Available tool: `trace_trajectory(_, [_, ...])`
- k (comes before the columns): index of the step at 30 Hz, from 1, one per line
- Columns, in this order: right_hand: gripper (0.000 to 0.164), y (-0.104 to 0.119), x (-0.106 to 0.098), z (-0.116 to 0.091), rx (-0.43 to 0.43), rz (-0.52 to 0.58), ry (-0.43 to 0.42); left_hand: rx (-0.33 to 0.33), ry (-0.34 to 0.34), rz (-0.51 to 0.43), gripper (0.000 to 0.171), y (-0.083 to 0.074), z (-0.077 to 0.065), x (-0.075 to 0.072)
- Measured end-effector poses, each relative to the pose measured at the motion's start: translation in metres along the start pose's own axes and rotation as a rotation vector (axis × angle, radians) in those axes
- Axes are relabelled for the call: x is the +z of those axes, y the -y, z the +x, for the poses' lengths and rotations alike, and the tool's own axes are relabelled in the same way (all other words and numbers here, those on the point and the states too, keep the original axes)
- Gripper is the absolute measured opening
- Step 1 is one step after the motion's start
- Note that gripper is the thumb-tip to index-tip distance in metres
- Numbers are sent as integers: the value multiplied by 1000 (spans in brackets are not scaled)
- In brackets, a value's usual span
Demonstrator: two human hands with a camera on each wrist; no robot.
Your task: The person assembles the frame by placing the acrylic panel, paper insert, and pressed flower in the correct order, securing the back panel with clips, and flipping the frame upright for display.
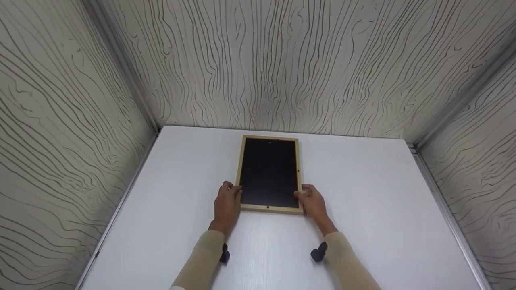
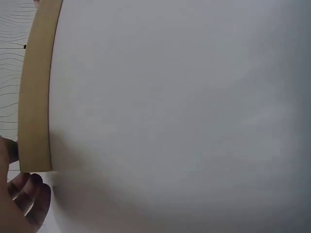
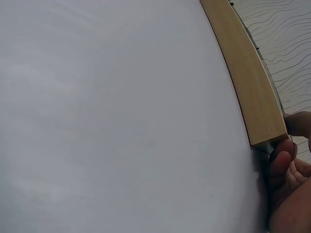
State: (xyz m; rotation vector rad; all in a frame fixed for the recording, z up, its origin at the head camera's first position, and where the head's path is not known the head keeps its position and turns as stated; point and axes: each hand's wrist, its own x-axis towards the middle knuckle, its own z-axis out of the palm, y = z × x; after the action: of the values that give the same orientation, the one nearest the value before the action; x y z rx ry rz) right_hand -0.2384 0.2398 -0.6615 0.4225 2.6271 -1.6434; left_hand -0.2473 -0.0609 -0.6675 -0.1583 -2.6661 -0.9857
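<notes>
A rectangular picture frame (image 1: 269,173) with a light wood border and a black panel lies on the white table, its long sides running away from me. My left hand (image 1: 227,206) grips its left side near the front corner, thumb on top of the border. On the opposite side my right hand (image 1: 316,206) holds the border near the front right corner, thumb likewise on top. Both wrist views show the frame's wooden front edge (image 2: 35,97), with curled fingers (image 3: 280,162) at its corner. Small dark fasteners dot the border.
The white table (image 1: 363,193) extends around the frame. Wood-grain patterned panels (image 1: 258,68) enclose it at the back and both sides, joined by grey metal rails (image 1: 121,68). A small black device (image 1: 318,253) sits at each wrist, by the beige sleeves.
</notes>
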Motion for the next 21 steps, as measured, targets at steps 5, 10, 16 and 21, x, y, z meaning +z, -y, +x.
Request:
trace_trajectory(5, [48,0,0,1,1,-14,-3,61,20,83,21,-7,4,-5])
trace_trajectory(10, [48,0,0,2,-8,-27,-21,59,55,105,29,-9,9,-8])
trace_trajectory(16, [49,-2,3,3,-23,-55,-31,42,85,139,32,-8,10,-9])
trace_trajectory(21, [49,-3,2,1,-18,-54,-37,28,82,131,30,-8,10,-8])
